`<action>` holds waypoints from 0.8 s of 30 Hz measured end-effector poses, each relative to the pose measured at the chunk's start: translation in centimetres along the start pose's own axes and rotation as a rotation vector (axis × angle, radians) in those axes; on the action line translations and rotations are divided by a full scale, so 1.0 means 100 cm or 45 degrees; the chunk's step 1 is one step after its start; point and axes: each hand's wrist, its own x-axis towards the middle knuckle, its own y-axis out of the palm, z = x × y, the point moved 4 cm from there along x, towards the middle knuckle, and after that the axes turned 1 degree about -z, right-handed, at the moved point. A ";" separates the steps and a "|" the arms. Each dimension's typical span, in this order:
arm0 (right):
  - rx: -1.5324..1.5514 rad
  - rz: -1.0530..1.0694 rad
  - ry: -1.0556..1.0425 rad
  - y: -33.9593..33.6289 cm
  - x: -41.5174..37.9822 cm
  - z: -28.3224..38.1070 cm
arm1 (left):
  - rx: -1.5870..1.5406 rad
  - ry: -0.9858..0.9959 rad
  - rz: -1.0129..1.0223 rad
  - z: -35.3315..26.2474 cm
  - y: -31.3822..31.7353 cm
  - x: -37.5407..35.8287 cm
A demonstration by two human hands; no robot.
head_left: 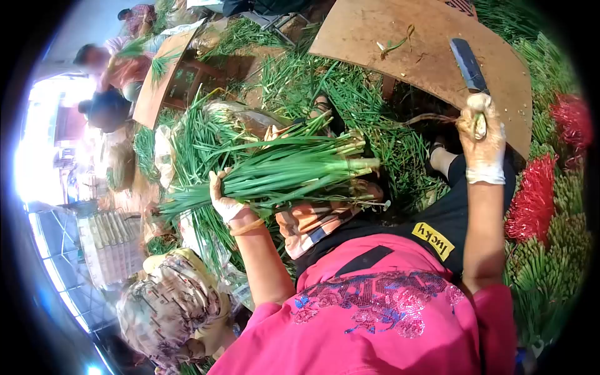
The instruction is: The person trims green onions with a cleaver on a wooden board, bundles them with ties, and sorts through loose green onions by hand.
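A thick bunch of long green stalks lies across my lap, its pale root ends pointing right. My left hand, in a pale glove, is wrapped round its leafy left part. At the right, my right hand, also gloved, is closed around the handle end of a knife. The dark blade points away over the brown board. A pale, greenish end shows within my right fist; whether it is handle or plant is unclear. A thin reddish stem sticks out left of this fist.
Loose greens cover the ground. Red string bundles and stacked stalks stand at right. A person in a patterned head covering is close at lower left; other people are near a second board.
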 end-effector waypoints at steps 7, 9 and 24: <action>-1.792 1.043 0.382 0.016 -0.077 -0.090 | -0.077 -0.005 -0.092 0.012 0.002 -0.008; -1.944 1.067 0.478 0.023 -0.090 -0.114 | -0.076 0.025 -0.074 0.012 0.004 -0.009; -2.555 0.589 -1.033 -0.017 -0.029 0.020 | -0.127 -0.074 -0.437 0.017 -0.078 0.012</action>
